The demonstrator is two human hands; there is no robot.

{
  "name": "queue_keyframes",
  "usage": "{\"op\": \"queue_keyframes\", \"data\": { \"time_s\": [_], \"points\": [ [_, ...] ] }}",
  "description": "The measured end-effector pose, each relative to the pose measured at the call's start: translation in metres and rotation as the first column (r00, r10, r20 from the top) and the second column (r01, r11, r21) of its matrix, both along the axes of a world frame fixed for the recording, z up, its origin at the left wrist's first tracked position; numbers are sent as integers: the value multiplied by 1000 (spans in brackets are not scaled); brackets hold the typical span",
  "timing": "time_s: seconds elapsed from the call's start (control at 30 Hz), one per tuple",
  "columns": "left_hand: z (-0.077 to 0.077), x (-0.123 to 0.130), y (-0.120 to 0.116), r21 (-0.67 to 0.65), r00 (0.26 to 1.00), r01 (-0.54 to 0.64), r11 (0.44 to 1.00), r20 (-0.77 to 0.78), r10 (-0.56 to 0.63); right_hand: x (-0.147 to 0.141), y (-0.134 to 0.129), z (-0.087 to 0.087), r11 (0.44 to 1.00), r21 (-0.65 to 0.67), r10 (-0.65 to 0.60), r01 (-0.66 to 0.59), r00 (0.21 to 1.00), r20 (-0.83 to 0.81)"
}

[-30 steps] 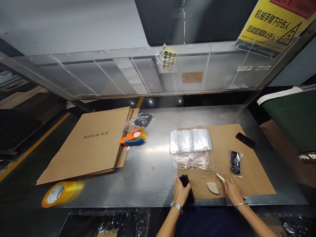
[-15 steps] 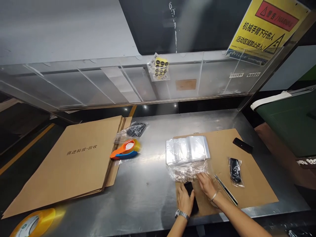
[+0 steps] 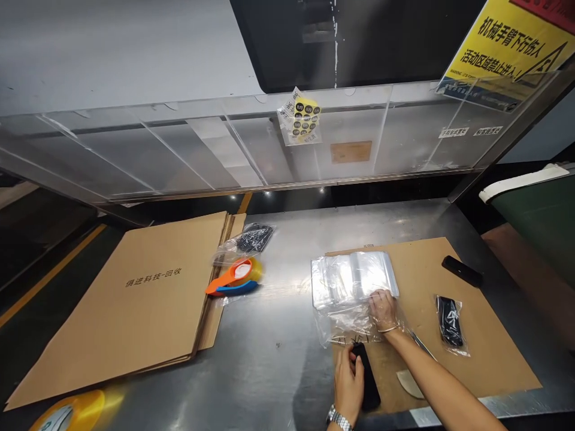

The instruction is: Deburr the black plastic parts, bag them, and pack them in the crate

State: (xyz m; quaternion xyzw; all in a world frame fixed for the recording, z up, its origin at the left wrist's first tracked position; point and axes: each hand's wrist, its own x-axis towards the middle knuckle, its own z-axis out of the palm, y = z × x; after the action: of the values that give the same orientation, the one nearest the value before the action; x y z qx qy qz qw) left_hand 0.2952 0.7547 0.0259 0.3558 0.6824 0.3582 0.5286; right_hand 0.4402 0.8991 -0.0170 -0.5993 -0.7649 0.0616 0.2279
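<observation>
My right hand (image 3: pixel 383 309) had gone forward from the cardboard sheet (image 3: pixel 471 335) to the stack of clear bags (image 3: pixel 353 278), so a bag was being taken. Its fingers lay half-curled on the loose bag (image 3: pixel 344 323), seemingly pinching it. My left hand (image 3: pixel 348 386) gripped the black device (image 3: pixel 367 383) at the surface (image 3: pixel 269 359) edge.
</observation>
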Motion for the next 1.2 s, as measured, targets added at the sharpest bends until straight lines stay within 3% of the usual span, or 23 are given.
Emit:
{"op": "queue_keyframes", "data": {
  "time_s": [0.13, 0.3, 0.53, 0.67, 0.8, 0.93, 1.03, 1.1, 1.2],
  "points": [
    [-13, 19, 38, -39, 975, -43, 998, 214, 51, 2, -4, 3, 999, -11, 40, -40, 999, -13],
    [-28, 39, 85, -112, 881, -96, 989, 453, 137, 3, -23, 16, 999, -41, 12, -15, 997, -74],
    [-31, 54, 90, -160, 705, -125, 979, 680, 201, -4, -54, 22, 984, -124, -149, 129, 976, -162],
    [-33, 54, 91, -225, 667, -245, 943, 667, 333, -5, -57, 28, 975, -184, -171, 128, 955, -242],
    [-28, 52, 106, -224, 647, -358, 906, 640, 414, -7, -67, 43, 974, -208, -156, 94, 939, -306],
    [-17, 55, 135, -197, 639, -384, 902, 649, 413, -8, -87, 59, 974, -228, -85, 5, 936, -342],
    [-14, 56, 149, -230, 650, -378, 897, 623, 434, -3, -101, 68, 964, -264, -127, 26, 919, -373],
    [-13, 52, 145, -264, 666, -382, 886, 586, 462, 4, -108, 73, 949, -310, -187, 60, 898, -397],
    [-4, 42, 114, -286, 694, -396, 873, 530, 488, 12, -113, 82, 918, -389, -259, 80, 864, -433]
  ]
}}
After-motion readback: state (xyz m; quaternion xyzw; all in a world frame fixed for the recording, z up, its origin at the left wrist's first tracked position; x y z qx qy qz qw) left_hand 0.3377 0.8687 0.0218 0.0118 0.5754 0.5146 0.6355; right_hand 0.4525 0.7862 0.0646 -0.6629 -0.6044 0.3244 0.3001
